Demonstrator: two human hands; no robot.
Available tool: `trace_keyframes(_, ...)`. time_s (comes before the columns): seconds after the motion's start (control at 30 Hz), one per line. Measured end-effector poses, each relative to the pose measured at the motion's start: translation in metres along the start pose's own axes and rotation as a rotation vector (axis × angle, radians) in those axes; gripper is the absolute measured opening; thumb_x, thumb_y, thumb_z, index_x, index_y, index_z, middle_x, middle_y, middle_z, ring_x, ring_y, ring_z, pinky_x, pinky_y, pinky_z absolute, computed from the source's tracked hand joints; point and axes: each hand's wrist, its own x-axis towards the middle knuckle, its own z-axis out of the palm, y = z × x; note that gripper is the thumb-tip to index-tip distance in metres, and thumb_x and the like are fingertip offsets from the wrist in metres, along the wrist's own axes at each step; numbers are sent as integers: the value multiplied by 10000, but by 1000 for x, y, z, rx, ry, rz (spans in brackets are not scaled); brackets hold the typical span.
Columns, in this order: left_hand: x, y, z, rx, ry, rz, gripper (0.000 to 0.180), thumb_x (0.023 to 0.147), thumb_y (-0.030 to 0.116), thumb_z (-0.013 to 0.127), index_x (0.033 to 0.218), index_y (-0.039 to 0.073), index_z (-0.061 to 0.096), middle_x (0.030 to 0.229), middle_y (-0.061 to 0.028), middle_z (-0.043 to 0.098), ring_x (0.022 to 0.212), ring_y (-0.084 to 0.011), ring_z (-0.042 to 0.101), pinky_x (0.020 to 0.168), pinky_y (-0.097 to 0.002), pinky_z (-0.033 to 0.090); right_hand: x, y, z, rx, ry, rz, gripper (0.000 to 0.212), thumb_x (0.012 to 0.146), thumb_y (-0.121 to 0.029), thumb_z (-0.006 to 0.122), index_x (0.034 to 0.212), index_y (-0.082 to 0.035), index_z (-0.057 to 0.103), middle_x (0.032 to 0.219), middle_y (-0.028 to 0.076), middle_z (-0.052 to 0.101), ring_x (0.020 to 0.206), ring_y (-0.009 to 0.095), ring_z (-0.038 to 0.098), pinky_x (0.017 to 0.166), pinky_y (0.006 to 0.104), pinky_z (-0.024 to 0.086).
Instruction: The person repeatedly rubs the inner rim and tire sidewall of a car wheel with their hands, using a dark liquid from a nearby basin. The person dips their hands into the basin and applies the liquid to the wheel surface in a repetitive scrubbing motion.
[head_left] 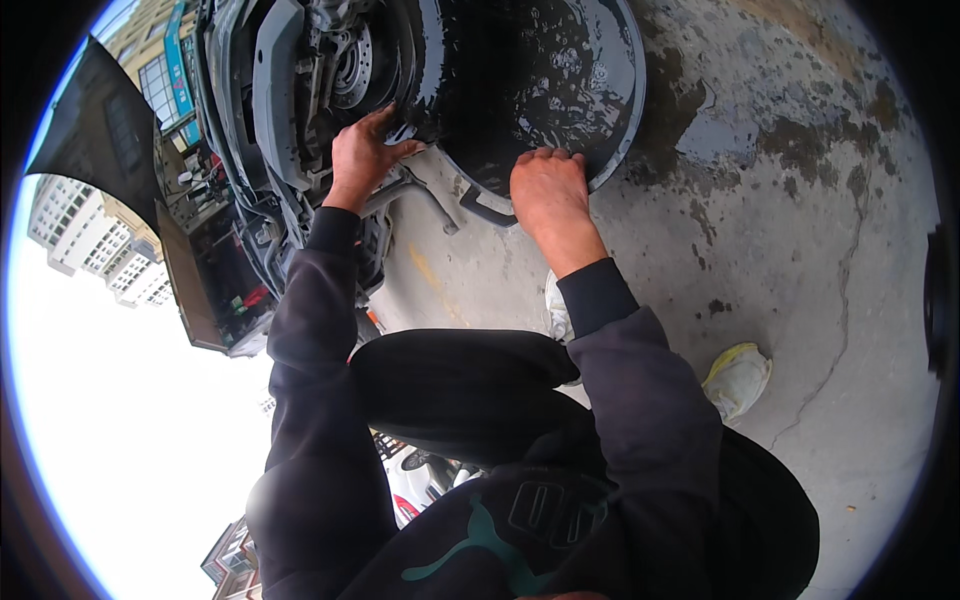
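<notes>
Outdoors, pale multi-storey buildings (105, 245) line the left edge of the view, beyond a broad stretch of concrete ground (840, 250) marked with a long crack and dark wet patches (720, 125). At upper left stands a motor vehicle (278, 90) with grey panels and exposed metal parts. Beside it, a person (480, 390) in black trousers and a dark top with a green print leans forward, both arms stretched out toward a large round black tub (640, 80). The tub rests on the concrete at top centre, just right of the vehicle, and is filled with rippling water (565, 70) that catches the light. One pale shoe (740, 382) with yellow edging stands to the right, well apart from the tub. Just above the left hand, a perforated metal disc (352, 75) shows among the vehicle's parts. The left hand (362, 160) reaches to the narrow space between vehicle and tub, its thumb spread wide from the fingers; whether they grip anything cannot be told. The right hand (550, 195) lies over the tub's near rim, its fingers close together and bent, tips hidden from sight. Beside that hand, a black handle (485, 208) juts from the tub's lower edge.
</notes>
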Motion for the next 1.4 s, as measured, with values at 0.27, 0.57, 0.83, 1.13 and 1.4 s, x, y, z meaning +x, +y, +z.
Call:
trace_keyframes(0.27, 1, -5, 3, -4, 10, 11, 814, 677, 432, 944, 1351, 57, 682, 1267, -134, 728, 1068, -299, 740, 930, -371, 574, 0, 3, -1, 60, 45, -19, 333, 950, -187, 617, 1216, -22, 730, 1190, 144, 732, 1141, 296, 679, 962, 492, 512)
trace_keyframes(0.57, 1, -3, 0, -14, -28, -15, 824, 691, 449, 940, 1363, 54, 674, 1264, -160, 727, 1110, -314, 729, 953, -387, 571, 2, 3, -7, 92, -12, -16, 359, 965, -180, 611, 1267, -7, 699, 1226, 168, 720, 1167, 308, 675, 963, 473, 523)
trace_keyframes(0.83, 0, -2, -2, -40, -36, -30, 834, 668, 454, 943, 1353, 56, 681, 1264, -153, 725, 1096, -317, 730, 934, -386, 574, 1, 4, -4, 110, -13, -12, 333, 963, -196, 631, 1226, -3, 701, 1210, 183, 718, 1146, 315, 681, 947, 461, 534)
trace_keyframes(1.13, -3, -5, 5, -23, 0, 1, 829, 696, 464, 932, 1364, 49, 672, 1292, -169, 712, 1128, -330, 720, 964, -394, 563, 6, 3, 1, 129, 21, 9, 325, 989, -262, 650, 1191, -10, 684, 1183, 171, 719, 1139, 313, 683, 941, 452, 547)
trace_keyframes(1.4, -18, -17, 33, -166, 201, -2, 811, 693, 459, 930, 1372, 93, 677, 1336, -107, 704, 1169, -295, 706, 985, -380, 560, -14, 22, -28, 399, 529, -241, 264, 969, -144, 658, 1183, 5, 692, 1078, 149, 740, 1017, 304, 722, 850, 407, 592)
